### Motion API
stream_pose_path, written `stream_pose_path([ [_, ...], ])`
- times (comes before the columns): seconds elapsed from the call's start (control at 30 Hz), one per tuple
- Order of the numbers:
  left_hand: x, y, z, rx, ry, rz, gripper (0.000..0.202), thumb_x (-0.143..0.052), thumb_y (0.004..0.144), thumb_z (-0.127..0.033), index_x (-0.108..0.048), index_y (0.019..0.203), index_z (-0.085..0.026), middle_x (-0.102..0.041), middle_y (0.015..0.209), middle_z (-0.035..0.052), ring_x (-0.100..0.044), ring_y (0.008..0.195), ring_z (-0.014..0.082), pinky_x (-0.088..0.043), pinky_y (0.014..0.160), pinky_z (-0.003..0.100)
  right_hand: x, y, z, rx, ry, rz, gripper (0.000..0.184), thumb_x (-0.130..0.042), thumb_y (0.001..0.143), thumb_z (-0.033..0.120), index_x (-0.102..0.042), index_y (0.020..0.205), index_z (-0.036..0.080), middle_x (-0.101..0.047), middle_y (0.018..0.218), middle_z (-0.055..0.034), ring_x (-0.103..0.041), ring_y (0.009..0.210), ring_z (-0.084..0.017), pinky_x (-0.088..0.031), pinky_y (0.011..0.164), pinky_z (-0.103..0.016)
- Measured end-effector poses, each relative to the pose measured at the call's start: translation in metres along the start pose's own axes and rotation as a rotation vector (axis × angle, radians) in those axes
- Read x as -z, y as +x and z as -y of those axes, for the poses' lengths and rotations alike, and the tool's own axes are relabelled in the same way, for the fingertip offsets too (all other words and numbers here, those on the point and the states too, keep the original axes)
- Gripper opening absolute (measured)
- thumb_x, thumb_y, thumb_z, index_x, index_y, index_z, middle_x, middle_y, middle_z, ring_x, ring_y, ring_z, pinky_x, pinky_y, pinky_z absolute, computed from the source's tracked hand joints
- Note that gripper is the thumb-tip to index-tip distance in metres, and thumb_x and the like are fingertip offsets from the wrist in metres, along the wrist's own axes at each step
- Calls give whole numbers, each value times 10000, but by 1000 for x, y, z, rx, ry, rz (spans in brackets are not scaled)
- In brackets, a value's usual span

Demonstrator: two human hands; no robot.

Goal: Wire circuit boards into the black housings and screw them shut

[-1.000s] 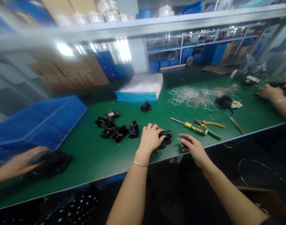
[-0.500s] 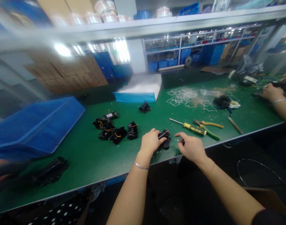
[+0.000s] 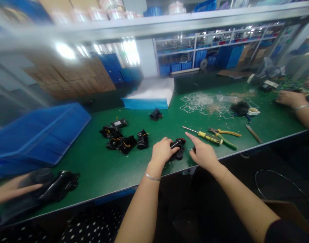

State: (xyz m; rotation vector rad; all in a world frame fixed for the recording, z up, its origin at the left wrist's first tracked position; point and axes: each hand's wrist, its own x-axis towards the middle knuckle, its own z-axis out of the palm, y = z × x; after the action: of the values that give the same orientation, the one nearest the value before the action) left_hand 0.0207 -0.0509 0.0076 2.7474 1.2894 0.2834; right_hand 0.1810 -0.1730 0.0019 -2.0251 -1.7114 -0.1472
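Note:
My left hand (image 3: 162,151), wearing a bracelet, is closed on a black plastic housing (image 3: 178,144) near the front edge of the green bench. The housing has a rounded tube-like top and lies on the bench top; its lower part is partly hidden by my fingers. Just right of it is my right hand (image 3: 203,152), apart from the housing, with the index finger stretched out and the thumb apart. A small dark spot shows between thumb and finger, too small to name. Beyond that hand lie a yellow screwdriver (image 3: 210,137) and pliers (image 3: 226,137) with yellow and green handles.
Several black housings with orange wires (image 3: 127,144) lie to the left, and a single black part (image 3: 156,114) sits farther back. A blue bin (image 3: 37,135) and a co-worker's hand (image 3: 22,185) on black parts are left. Another person's hand (image 3: 291,99) works at right.
My right index finger has stretched out forward and left. My left hand stays on the housing. The co-worker's hand at left has come further into view over the black parts.

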Motion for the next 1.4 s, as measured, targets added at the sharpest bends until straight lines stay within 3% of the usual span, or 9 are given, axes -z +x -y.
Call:
stream_pose_path([
  [0.13,0,-1,0,7,-1,-2,398,-524,782,-632,-638,979,-305,-599,927,7,-600,746,183,-424,630,285,-9,2,-4,-3,46,94,753,-501,751,159,-272,1454,302,-668,1135,5,-662,806,-186,-512,701,-290],
  [0.37,0,-1,-2,26,-8,14,428,-522,776,-647,-638,1000,-301,-597,957,16,-599,777,184,-441,675,289,-20,11,-24,-30,-58,-128,450,-527,838,307,-539,1274,196,-494,1351,-95,-490,1167,-277,-412,995,-407],
  [0.57,3,-7,-3,54,-8,-4,430,-518,796,-622,-636,1032,-282,-582,962,30,-578,830,188,-463,722,298,-49,20,-26,49,-79,-66,415,-441,914,377,-546,1285,224,-519,1311,-91,-530,1023,-259,-446,915,-442],
  [0.73,13,-14,7,173,125,-202,435,-592,753,-605,-666,951,-225,-525,1159,91,-416,1179,286,-385,992,435,-57,17,-35,27,-23,-87,344,-401,926,336,-613,1168,215,-562,1106,-104,-541,995,-236,-483,839,-373],
  [0.9,22,-21,32,252,190,-331,426,-682,717,-519,-635,1091,-321,-319,1460,32,-128,1392,326,-59,1136,594,-59,16,-43,8,-10,-71,370,-402,922,371,-586,1189,193,-552,1091,-112,-545,976,-245,-494,808,-372],
  [1.1,23,-27,89,468,259,-326,333,-615,789,-481,-637,1109,-389,-416,1417,7,-143,1404,310,-18,1101,665,-66,17,-50,21,53,-88,382,-426,910,378,-574,1208,189,-555,1096,-121,-536,998,-262,-479,843,-397],
  [1.2,21,-27,102,577,263,-337,353,-568,835,-388,-591,1186,-377,-380,1447,18,-130,1413,297,-59,1095,675,-67,19,-51,16,99,-134,392,-440,902,384,-578,1204,176,-558,1084,-131,-535,991,-267,-463,876,-414],
  [1.3,20,-24,94,608,259,-385,448,-547,840,-338,-512,1286,-341,-200,1535,26,-65,1427,310,-100,1102,658,-62,20,-50,-16,175,-227,425,-446,902,399,-561,1237,165,-556,1102,-140,-523,1034,-268,-433,930,-421],
  [1.4,21,-19,71,478,223,-407,477,-510,858,-338,-460,1332,-322,-143,1551,21,-44,1431,298,-107,1129,615,-55,20,-52,-84,332,-330,437,-458,900,417,-562,1242,167,-561,1134,-129,-518,1071,-244,-401,976,-403],
])
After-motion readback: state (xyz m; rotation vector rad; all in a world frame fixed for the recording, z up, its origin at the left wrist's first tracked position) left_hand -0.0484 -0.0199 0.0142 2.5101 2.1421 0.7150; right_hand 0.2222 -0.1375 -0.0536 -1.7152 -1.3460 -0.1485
